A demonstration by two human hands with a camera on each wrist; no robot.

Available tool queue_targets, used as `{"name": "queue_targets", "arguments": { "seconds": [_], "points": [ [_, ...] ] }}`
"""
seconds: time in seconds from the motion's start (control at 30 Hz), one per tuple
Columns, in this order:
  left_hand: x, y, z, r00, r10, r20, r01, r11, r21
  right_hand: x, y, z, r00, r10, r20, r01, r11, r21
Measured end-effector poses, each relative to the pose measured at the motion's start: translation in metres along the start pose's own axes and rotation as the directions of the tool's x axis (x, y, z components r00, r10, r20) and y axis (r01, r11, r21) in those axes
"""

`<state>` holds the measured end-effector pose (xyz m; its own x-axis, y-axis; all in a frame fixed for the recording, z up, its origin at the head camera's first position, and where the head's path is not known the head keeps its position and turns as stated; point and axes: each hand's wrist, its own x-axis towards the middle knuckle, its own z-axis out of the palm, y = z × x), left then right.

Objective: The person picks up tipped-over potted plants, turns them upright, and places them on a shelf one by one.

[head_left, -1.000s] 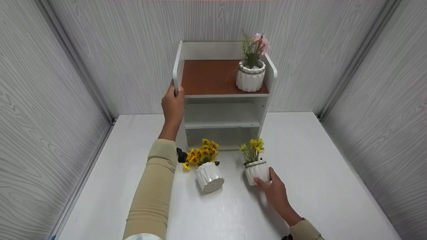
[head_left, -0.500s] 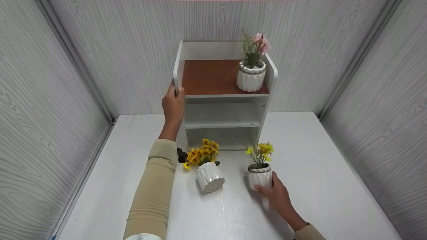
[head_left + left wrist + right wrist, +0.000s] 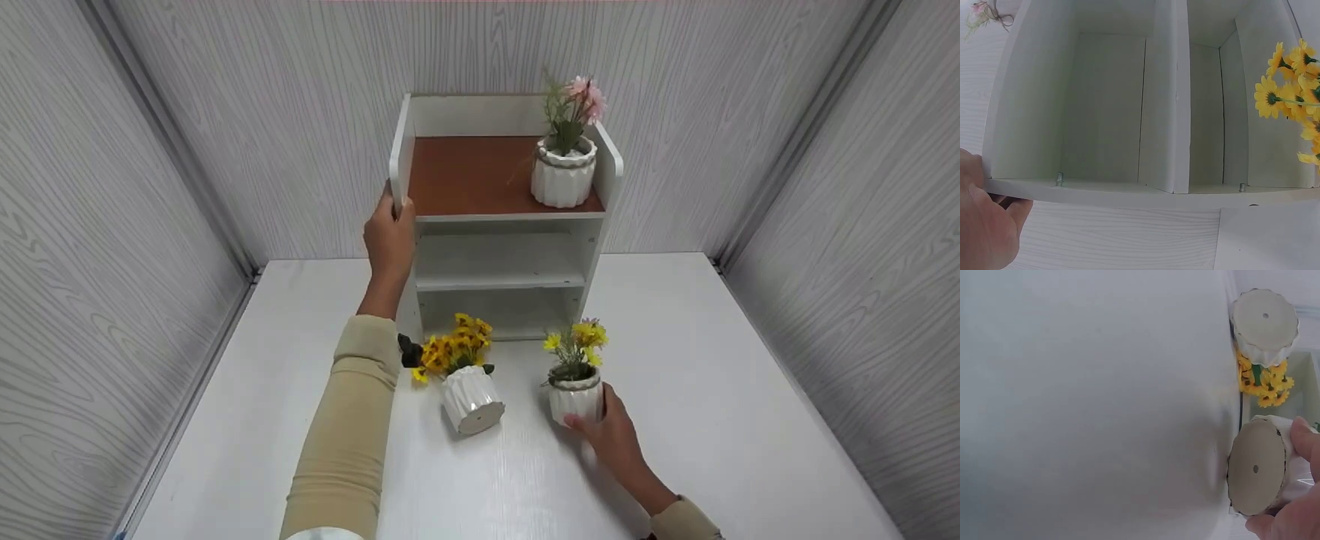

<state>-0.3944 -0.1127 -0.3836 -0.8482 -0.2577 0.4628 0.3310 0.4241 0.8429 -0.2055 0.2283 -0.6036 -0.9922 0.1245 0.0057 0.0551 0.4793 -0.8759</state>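
My left hand (image 3: 390, 236) grips the left side panel of a small white shelf unit (image 3: 501, 284), whose top board is brown. In the left wrist view, that hand (image 3: 991, 219) has its fingers behind the panel's edge. My right hand (image 3: 613, 433) holds a white ribbed flowerpot (image 3: 576, 401) with yellow flowers (image 3: 585, 335), thumb in front. The right wrist view shows the round base of this flowerpot (image 3: 1256, 467); whether it touches the table cannot be told. Another white flowerpot (image 3: 472, 397) with orange-yellow flowers (image 3: 454, 345) lies on its side before the shelf unit.
A third white flowerpot (image 3: 564, 180) with pink flowers (image 3: 586, 99) stands upright at the right of the top board. White table surface (image 3: 750, 420) extends to both sides. Grey wood-grain walls (image 3: 847, 187) enclose the table at the back and sides.
My right hand has tipped the yellow-flowered pot more upright, so its opening shows. It first shifted slightly right and nearer, then back left. My left hand stays on the shelf unit.
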Motion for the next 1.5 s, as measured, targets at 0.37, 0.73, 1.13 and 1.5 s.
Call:
{"name": "queue_targets", "arguments": {
  "seconds": [0.37, 0.73, 1.13, 1.5],
  "points": [
    [-0.001, 0.002, 0.005, 1.0, 0.003, -0.005, -0.003, 1.0, -0.003, 0.021, -0.003, 0.013, 0.999, -0.002, 0.041, 0.002, 1.0, 0.014],
    [-0.001, 0.004, 0.002, 1.0, -0.005, 0.011, 0.005, 1.0, -0.002, 0.046, -0.002, 0.017, 0.994, -0.008, 0.107, 0.005, 1.0, 0.027],
    [-0.001, 0.002, 0.0, 1.0, 0.006, -0.008, -0.006, 1.0, 0.002, 0.048, 0.007, 0.02, 0.994, -0.049, 0.098, 0.05, 0.999, -0.016],
    [-0.001, 0.001, 0.0, 1.0, 0.006, -0.002, -0.006, 1.0, -0.008, 0.044, 0.004, 0.021, 0.994, -0.08, 0.081, 0.067, 0.986, 0.155]
  ]
}}
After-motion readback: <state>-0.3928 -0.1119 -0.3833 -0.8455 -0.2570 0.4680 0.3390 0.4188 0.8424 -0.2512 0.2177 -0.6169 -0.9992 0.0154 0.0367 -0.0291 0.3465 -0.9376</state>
